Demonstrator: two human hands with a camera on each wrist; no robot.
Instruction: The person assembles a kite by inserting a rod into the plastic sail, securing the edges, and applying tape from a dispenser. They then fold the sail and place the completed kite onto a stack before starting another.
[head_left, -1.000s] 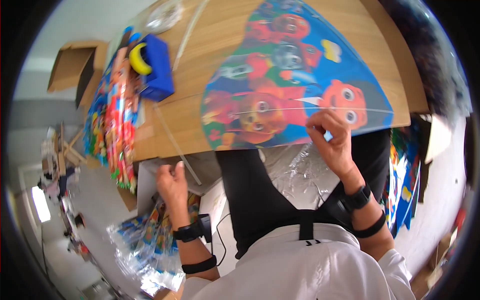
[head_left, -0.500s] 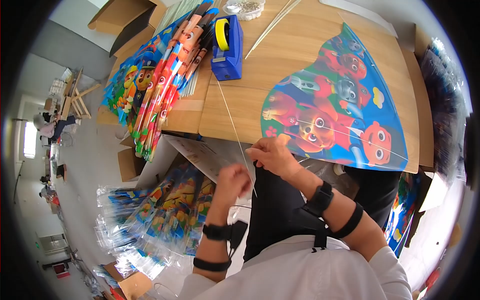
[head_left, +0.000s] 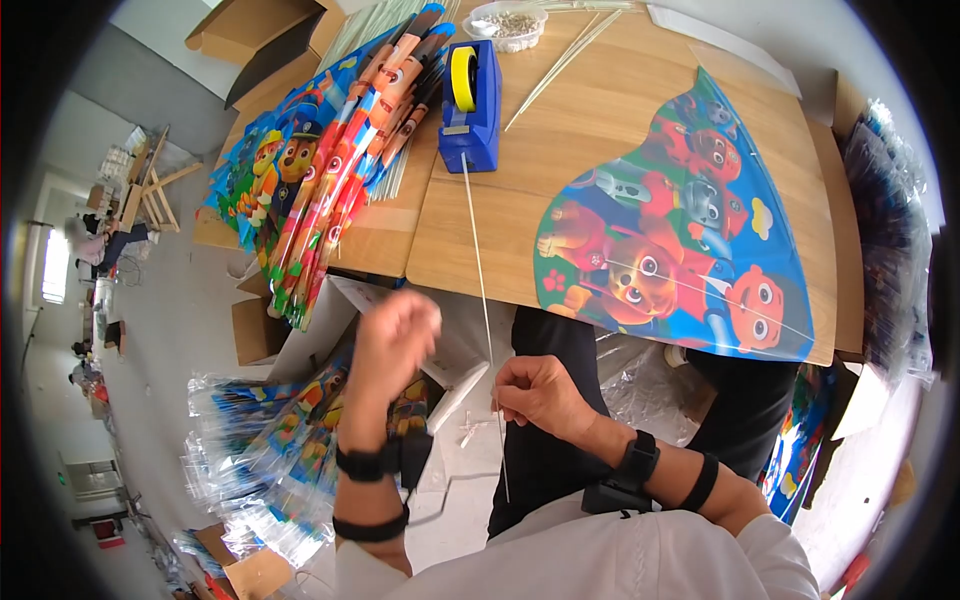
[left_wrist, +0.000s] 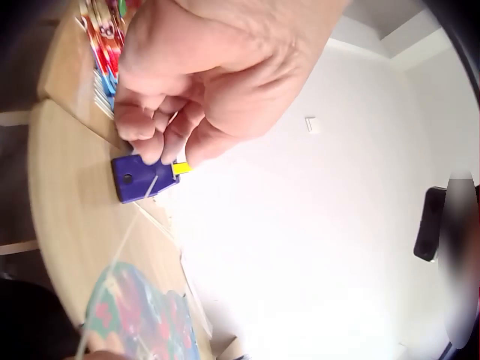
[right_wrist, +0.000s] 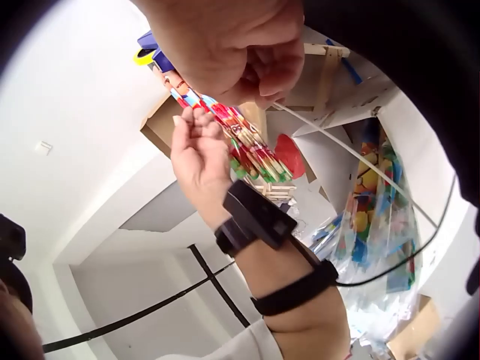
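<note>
My right hand [head_left: 545, 395] pinches a thin pale stick [head_left: 478, 240] between thumb and fingertips, above my lap. The stick slants from the front of the blue tape dispenser [head_left: 484, 125] past the table edge down to my thigh. My left hand [head_left: 395, 335], blurred, hovers left of the stick, apart from it. Its fingers are loosely bent with nothing between them, as the right wrist view also shows of this left hand [right_wrist: 201, 154]. A kite [head_left: 690, 215] printed with cartoon puppies lies flat on the table to the right, a thin white line crossing its lower part.
Rolled printed kites [head_left: 345, 150] are piled at the table's left. Behind the dispenser stand a clear tub [head_left: 510, 35] of small pieces and several loose sticks [head_left: 565, 65]. Plastic-wrapped kites [head_left: 290, 450] lie low on the left, and more plastic packs [head_left: 885, 240] hang over the right side.
My right hand has moved from the kite to the stick, then toward my body, the stick's near end coming lower. My left hand has moved away from the stick. The head view has shifted.
</note>
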